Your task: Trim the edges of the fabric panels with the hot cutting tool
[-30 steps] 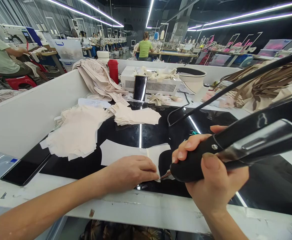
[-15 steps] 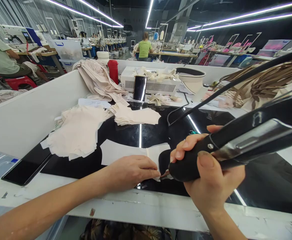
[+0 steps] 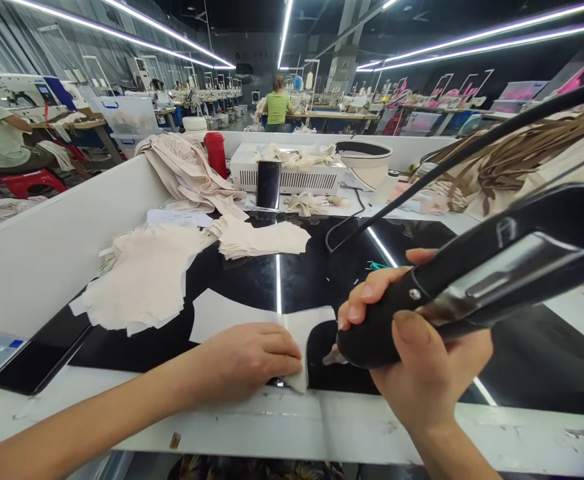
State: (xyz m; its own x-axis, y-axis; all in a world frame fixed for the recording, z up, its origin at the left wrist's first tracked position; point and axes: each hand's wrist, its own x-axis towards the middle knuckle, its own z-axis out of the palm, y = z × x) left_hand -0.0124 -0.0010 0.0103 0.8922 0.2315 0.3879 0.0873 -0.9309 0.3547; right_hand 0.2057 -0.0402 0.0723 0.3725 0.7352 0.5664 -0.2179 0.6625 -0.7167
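Note:
My right hand [image 3: 425, 363] is wrapped round a thick black corded hand tool [image 3: 477, 273] with a silver lever along its side. The tool's narrow metal tip [image 3: 333, 356] points left, just above the glossy black work surface [image 3: 532, 360] and a little apart from the cloth. With fingers together, my left hand [image 3: 265, 357] grips the near right part of a white fabric piece [image 3: 232, 317]. That piece lies on the black surface, with a curved cut-out at its right end; part of it is hidden under my left hand.
Beyond lie a large stack of cream fabric pieces [image 3: 139, 273] and a smaller stack [image 3: 267, 239]. A phone [image 3: 268, 185] leans against a white vented box [image 3: 292, 179]. The tool's black cable [image 3: 422, 177] crosses the right side. A low white wall [image 3: 72, 240] borders the left.
The fabric's right end, with my left hand on it, has shifted down toward the table's front edge. The tool's tip, formerly touching the fabric's edge, now stands apart from it. The view has tilted slightly.

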